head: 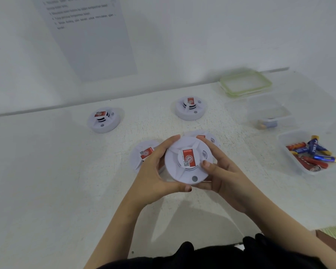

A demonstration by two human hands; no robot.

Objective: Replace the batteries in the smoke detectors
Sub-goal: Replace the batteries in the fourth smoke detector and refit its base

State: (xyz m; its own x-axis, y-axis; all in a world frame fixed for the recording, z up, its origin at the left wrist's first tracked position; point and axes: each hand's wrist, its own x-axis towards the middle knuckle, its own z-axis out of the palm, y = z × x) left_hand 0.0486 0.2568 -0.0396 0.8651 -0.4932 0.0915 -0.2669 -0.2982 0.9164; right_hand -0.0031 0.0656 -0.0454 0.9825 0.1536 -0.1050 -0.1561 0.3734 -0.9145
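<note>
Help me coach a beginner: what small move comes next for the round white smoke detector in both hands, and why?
Probably flip the round white smoke detector over: left hand and right hand grip its rim, its red label faces up, so the battery side is hidden.

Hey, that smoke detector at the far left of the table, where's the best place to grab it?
Take the smoke detector by its round outer rim, probably from above, thumb and fingers on opposite sides. It lies flat and face up on the table with bare surface all round; its raised middle is narrower and slotted.
</note>
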